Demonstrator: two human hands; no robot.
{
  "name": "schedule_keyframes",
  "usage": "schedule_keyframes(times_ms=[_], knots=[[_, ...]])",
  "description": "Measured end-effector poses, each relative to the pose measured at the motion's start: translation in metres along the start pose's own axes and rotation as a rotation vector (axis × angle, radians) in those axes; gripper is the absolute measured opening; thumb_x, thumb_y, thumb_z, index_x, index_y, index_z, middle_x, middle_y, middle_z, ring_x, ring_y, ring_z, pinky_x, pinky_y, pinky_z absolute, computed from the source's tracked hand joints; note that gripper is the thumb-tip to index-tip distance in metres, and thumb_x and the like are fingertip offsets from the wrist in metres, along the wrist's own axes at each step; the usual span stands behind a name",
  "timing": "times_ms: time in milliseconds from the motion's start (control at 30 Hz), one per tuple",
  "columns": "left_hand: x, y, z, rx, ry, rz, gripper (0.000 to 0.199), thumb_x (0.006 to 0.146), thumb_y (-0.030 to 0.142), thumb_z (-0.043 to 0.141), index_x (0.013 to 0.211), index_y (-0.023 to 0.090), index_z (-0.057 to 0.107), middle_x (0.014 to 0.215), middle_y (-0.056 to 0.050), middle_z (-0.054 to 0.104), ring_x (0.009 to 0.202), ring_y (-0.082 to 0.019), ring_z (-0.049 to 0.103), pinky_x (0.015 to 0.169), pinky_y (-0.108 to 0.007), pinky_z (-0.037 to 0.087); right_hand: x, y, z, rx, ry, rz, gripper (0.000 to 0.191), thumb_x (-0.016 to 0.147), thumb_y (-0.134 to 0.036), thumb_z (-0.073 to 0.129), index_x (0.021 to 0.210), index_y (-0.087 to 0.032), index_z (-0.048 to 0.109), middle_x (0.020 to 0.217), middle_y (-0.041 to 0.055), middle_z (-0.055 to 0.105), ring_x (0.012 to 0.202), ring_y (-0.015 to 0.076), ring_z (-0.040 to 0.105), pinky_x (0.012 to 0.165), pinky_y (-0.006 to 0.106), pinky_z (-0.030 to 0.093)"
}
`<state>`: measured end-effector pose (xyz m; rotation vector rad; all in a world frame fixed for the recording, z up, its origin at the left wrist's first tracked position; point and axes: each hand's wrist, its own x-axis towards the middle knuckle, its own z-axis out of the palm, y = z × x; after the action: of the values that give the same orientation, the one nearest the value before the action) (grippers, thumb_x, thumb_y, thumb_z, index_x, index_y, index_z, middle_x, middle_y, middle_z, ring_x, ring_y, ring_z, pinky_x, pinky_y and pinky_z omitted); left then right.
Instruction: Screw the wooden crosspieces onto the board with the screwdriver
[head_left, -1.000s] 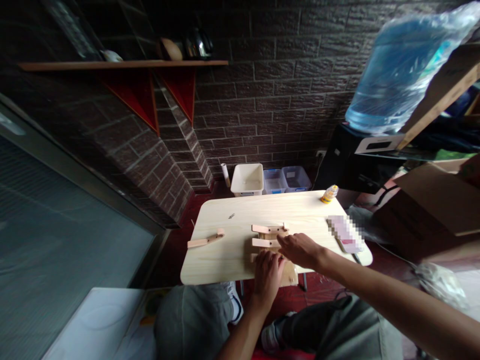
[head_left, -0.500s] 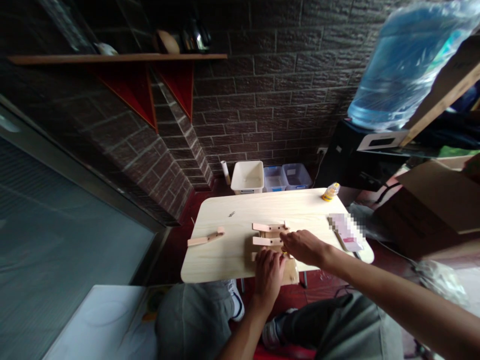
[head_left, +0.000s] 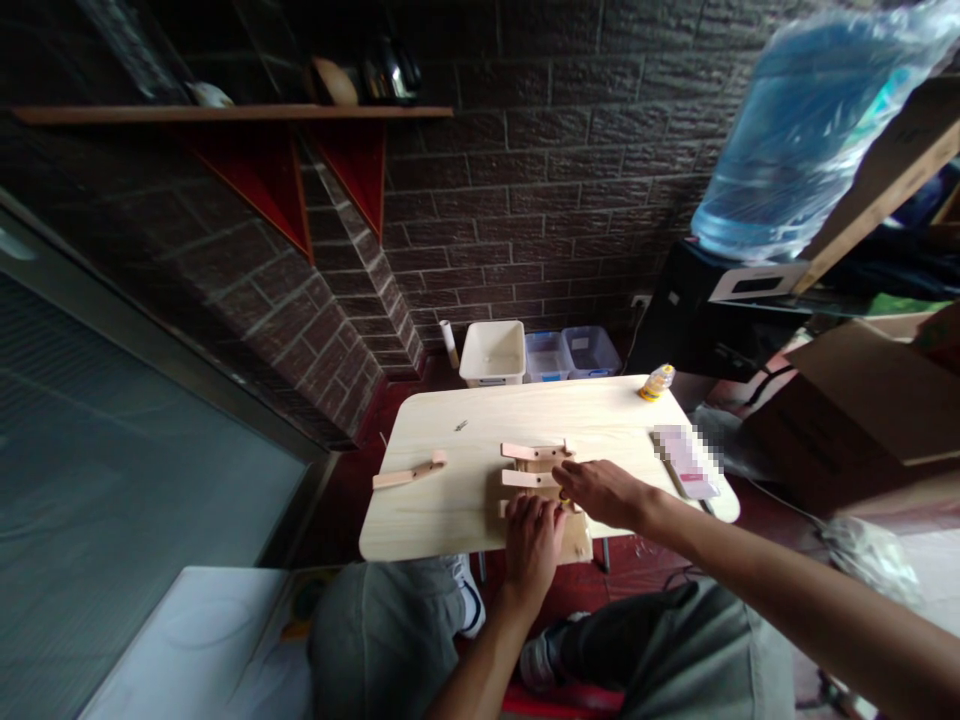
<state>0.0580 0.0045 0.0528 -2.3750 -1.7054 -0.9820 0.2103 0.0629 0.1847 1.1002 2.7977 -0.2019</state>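
Under both my hands lies a wooden assembly: pale bent wooden strips with dark holes, such as the far strip and the middle strip, set across a flat board at the table's front edge. My right hand is closed in a fist around a screwdriver; only a little of its yellow handle shows below the fist. My left hand has its fingers curled over the nearest wooden strip, fingertips close to the screwdriver. The screwdriver's tip is hidden.
A loose bent wooden piece lies on the table at left. Behind it are small metal screws. A yellow-based clear bottle and a blurred phone-like slab sit at right. Plastic bins stand by the wall.
The view has shifted slightly. My right fist has turned a little and shows more yellow beneath it. My left hand stays on the wooden strip.
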Motion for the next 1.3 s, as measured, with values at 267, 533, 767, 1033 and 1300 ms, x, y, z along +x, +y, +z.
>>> schedule_keyframes(times_ms=[267, 533, 767, 1033, 1300], knots=[[0.003, 0.001, -0.005, 0.003, -0.009, 0.010, 0.006, 0.087, 0.021, 0.065, 0.092, 0.022, 0.063, 0.086, -0.005, 0.065, 0.091, -0.024, 0.062, 0.091, -0.044, 0.046, -0.003, -0.005, -0.002, -0.033, -0.020, 0.079, 0.026, 0.098, -0.027, 0.044, 0.115, -0.011, 0.055, 0.099, 0.0149, 0.069, 0.081, 0.0235, 0.069, 0.062, 0.029, 0.047], [0.001, 0.000, -0.005, -0.020, 0.020, 0.004, 0.001, 0.088, 0.022, 0.063, 0.089, 0.022, 0.064, 0.084, -0.005, 0.065, 0.089, -0.023, 0.062, 0.089, -0.043, 0.047, -0.007, -0.006, -0.015, -0.037, -0.007, -0.012, 0.024, 0.093, -0.017, 0.047, 0.115, -0.014, 0.056, 0.102, 0.0126, 0.067, 0.083, 0.0216, 0.067, 0.064, 0.029, 0.047], [0.004, 0.001, -0.002, -0.037, 0.013, -0.022, 0.002, 0.089, 0.023, 0.063, 0.087, 0.022, 0.064, 0.083, -0.005, 0.065, 0.087, -0.023, 0.061, 0.089, -0.043, 0.046, 0.006, 0.001, -0.009, 0.012, -0.028, -0.013, 0.020, 0.095, -0.017, 0.045, 0.110, -0.013, 0.057, 0.103, 0.0143, 0.067, 0.088, 0.0221, 0.067, 0.066, 0.030, 0.048], [0.004, 0.003, -0.002, -0.046, 0.001, -0.042, 0.003, 0.088, 0.023, 0.064, 0.086, 0.022, 0.064, 0.084, -0.005, 0.065, 0.091, -0.023, 0.061, 0.091, -0.044, 0.045, 0.010, 0.003, -0.007, -0.015, -0.058, 0.108, 0.027, 0.097, -0.028, 0.047, 0.113, -0.008, 0.056, 0.101, 0.0182, 0.070, 0.086, 0.0263, 0.070, 0.066, 0.033, 0.051], [0.003, 0.002, -0.001, -0.037, 0.024, -0.029, 0.002, 0.086, 0.023, 0.067, 0.085, 0.022, 0.065, 0.084, -0.005, 0.066, 0.091, -0.023, 0.061, 0.092, -0.043, 0.045, 0.004, -0.001, 0.000, 0.025, -0.014, 0.036, 0.036, 0.093, -0.021, 0.047, 0.127, -0.008, 0.049, 0.107, 0.0185, 0.069, 0.088, 0.0265, 0.069, 0.066, 0.035, 0.052]])
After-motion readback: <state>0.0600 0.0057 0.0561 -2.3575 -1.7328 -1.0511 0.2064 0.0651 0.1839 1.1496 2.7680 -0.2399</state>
